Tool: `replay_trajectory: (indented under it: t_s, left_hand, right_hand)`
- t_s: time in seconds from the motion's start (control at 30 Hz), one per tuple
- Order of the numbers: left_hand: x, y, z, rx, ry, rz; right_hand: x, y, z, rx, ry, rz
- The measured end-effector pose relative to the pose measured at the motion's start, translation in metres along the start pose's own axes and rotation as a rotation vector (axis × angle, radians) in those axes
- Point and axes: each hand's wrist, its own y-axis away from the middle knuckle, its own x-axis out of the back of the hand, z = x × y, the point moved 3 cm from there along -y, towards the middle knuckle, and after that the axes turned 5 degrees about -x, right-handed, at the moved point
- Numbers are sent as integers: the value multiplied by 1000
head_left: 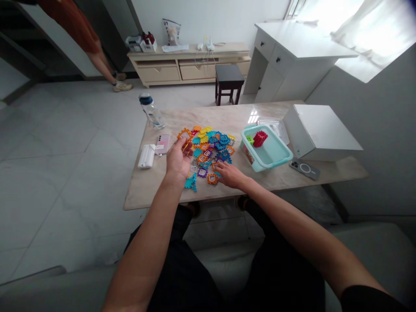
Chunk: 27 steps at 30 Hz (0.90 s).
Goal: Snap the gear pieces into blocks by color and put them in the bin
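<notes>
Orange notched building tiles [185,133] are held upright in my left hand [178,156], its fingers closed on them above the left side of the pile. My right hand [231,174] reaches in from the right with fingers apart, the fingertips touching pieces at the pile's near right side. Under and around it lies a heap of interlocking plastic tiles [223,139] in blue, turquoise, yellow, purple and orange, several with white window grilles. Close to the right fingertips is an orange window tile [212,178]. A turquoise piece [190,182] lies at the near left.
Right of the pile stands a mint plastic tub [274,162] holding red stacked tiles [260,138] and green pieces. A white box [320,130] and a grey phone [304,168] lie beyond. At left are a water bottle [152,112], pink phone [163,143] and white case [147,156]. Another person [85,32] stands behind.
</notes>
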Motion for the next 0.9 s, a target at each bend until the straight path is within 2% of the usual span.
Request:
replay_trajectory:
  t_s: [0.1,0.3,0.47,0.6,0.67,0.73,0.83,0.9]
  left_hand:
    - [2,0,6,20,7,-31]
    - [5,4,15,58,2,-54]
    - [7,5,21,67,16,-60]
    - [10,5,25,40,4,-69]
    - [10,6,26,0,-22,-82]
    - [9,8,24,-19,-45,-103]
    - [7,11,16,40,-56,-147]
    - [5,13,9,86,-69,-183]
  right_hand:
    - [-8,-7,-15,49,89,-30]
    - [-21,-12,-26,-7,175,-124]
    - [-21,-16,-21,-60,77,-151]
    - [-10,-19,-18,-136,53,-106]
    - [2,-19,-17,-187,45,-56]
    - [22,-17,-13,-273,-49,63]
    - [56,-9,-2,-396,-426,357]
    - [75,0,7,-405,-730,506]
